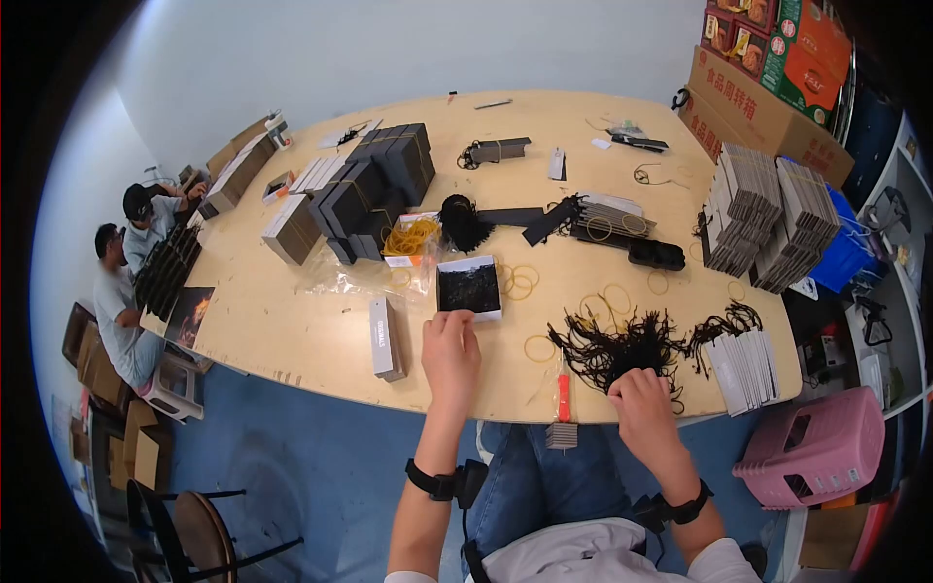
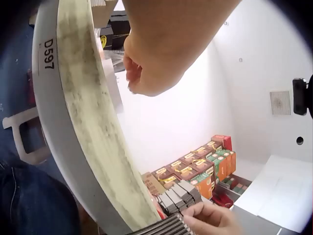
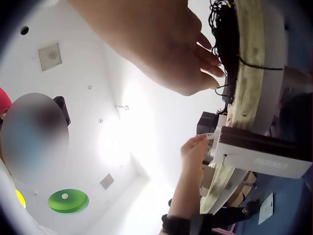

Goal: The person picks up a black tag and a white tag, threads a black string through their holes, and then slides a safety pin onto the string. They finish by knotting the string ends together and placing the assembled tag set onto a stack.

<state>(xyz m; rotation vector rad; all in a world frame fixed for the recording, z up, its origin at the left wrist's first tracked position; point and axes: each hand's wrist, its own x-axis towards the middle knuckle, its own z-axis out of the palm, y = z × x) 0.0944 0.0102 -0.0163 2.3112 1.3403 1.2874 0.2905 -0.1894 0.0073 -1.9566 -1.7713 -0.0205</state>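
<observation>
At the near rim of the white box (image 1: 490, 315), the left hand (image 1: 450, 358) bends its fingers, while to that box's right the right hand (image 1: 645, 408), likewise half-curled, is at a heap of black cords (image 1: 622, 345) (whether either pinches anything, I cannot tell).

Left grip (image 2: 154, 61) near table edge (image 2: 93, 107), boxes (image 2: 198, 169) beyond
</observation>
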